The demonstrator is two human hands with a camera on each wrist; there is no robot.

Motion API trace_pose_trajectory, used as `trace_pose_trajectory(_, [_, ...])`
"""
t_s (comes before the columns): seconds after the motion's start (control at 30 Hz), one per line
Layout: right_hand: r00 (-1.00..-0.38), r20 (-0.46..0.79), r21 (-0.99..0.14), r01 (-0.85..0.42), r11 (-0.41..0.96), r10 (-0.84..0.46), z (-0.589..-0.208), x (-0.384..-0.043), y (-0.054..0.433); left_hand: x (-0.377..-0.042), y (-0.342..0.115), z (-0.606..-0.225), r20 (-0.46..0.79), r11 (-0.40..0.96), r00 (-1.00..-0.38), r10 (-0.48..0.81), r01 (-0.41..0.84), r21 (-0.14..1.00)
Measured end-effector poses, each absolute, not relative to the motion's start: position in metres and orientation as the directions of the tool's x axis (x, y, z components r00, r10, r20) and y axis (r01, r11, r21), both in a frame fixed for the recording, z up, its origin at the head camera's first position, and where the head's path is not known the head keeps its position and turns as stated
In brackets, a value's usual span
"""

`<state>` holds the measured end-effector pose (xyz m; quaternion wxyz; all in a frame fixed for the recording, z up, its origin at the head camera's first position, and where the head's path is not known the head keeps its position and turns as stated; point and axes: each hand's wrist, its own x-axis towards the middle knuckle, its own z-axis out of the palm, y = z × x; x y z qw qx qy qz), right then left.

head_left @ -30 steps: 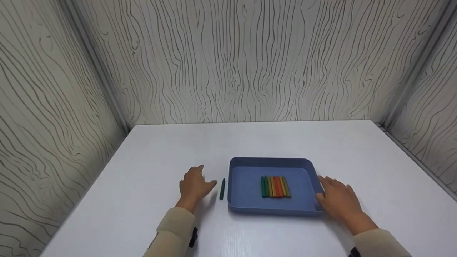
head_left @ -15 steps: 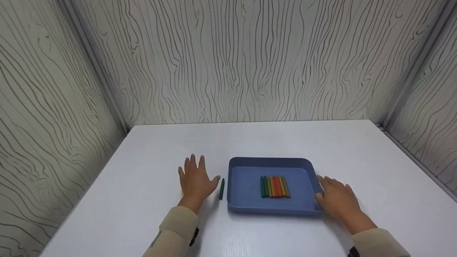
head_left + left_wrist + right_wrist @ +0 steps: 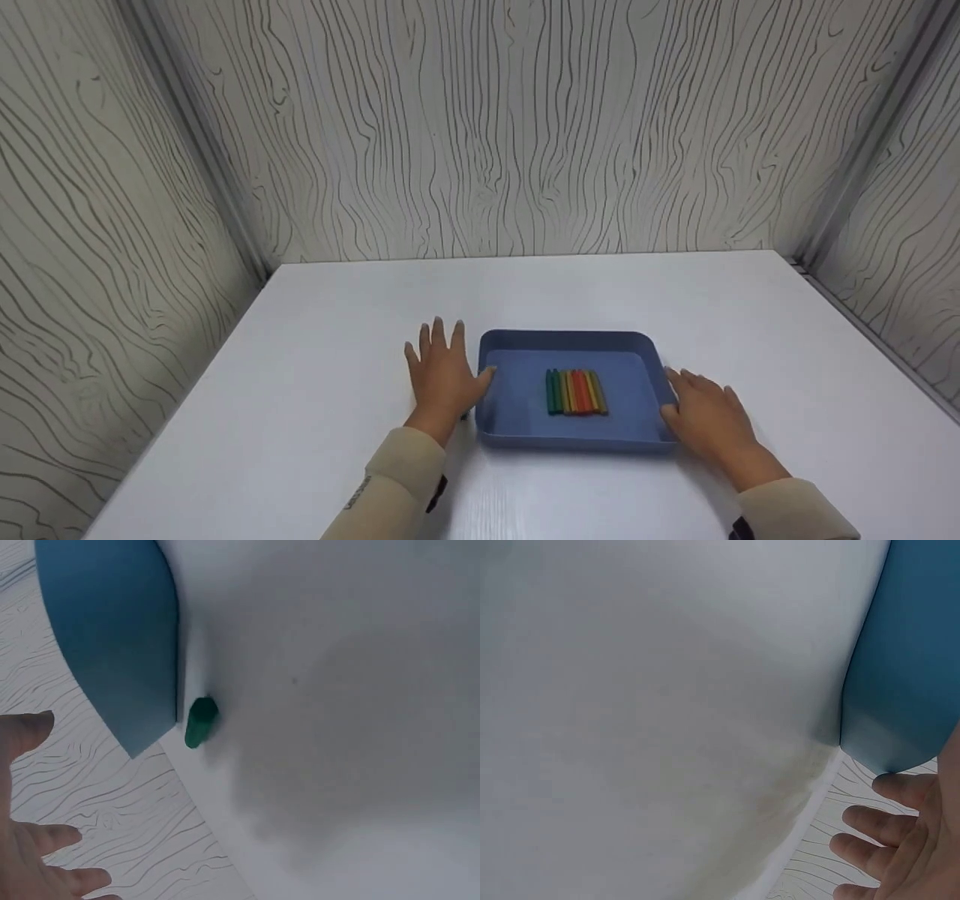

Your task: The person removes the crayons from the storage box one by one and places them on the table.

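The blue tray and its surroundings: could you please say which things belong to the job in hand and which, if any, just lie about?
Seemingly part of the job:
blue tray
row of crayons inside it
green crayon beside the tray
left hand
right hand

Just surroundings:
white table
patterned panels

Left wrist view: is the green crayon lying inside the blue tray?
No, the green crayon lies on the white tabletop, outside the wall of the blue tray.

Crayons (image 3: 577, 392) in tray (image 3: 636, 394), tray on table (image 3: 562, 495)
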<state>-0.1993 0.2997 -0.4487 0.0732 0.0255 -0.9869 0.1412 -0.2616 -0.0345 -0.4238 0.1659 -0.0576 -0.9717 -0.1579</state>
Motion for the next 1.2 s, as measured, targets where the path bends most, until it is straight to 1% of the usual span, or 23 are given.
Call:
trace_pose_trajectory(0.2, [-0.988, 0.152, -0.265, -0.072, 0.962, -0.032, -0.449, -0.197, 0.299, -0.258, -0.012, -0.426, 0.346, 0.929, -0.931, 0.118, 0.226, 0.294])
trace_pose_trajectory(0.6, [-0.986, 0.162, -0.284, -0.076, 0.956, -0.03, -0.448, -0.197, 0.298, -0.251, 0.025, -0.436, 0.292, 0.924, -0.943, 0.16, 0.247, 0.291])
trace_pose_trajectory(0.97, [-0.985, 0.166, -0.285, -0.082, 0.955, -0.035, -0.449, -0.196, 0.298, -0.247, 0.04, -0.446, 0.248, 0.917, -0.952, 0.18, 0.253, 0.307])
trace_pose_trajectory(1.2, [-0.986, 0.159, -0.263, -0.086, 0.961, -0.045, -0.449, -0.197, 0.3, -0.245, 0.046, -0.449, 0.218, 0.906, -0.952, 0.214, 0.277, 0.319])
